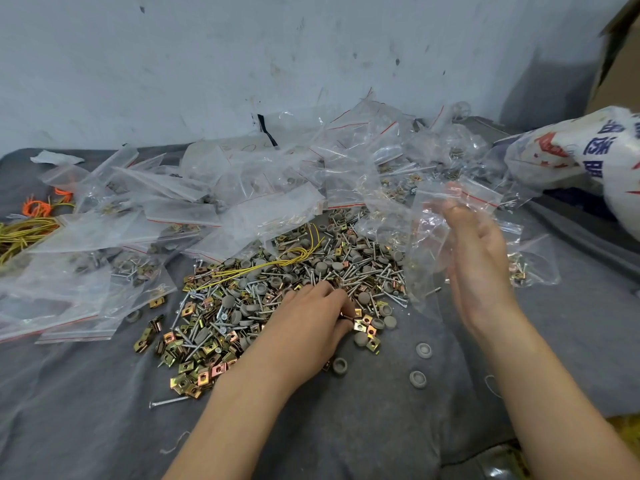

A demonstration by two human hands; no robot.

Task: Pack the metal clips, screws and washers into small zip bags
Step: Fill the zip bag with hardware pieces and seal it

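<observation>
The left hand (311, 320) pinches metal clips (362, 325) at the heap's (294, 271) 5 o'clock edge, the right hand (478, 261) holds an empty zip bag (433, 230) at 2 o'clock, whose limp mouth might spill them.

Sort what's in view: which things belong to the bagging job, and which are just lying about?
Job: loose pile of clips, screws and caps; empty zip bag held by right hand; left hand in the pile; filled zip bags.
Lying about: yellow wire ties; orange ties; printed sack; cardboard box.
</observation>
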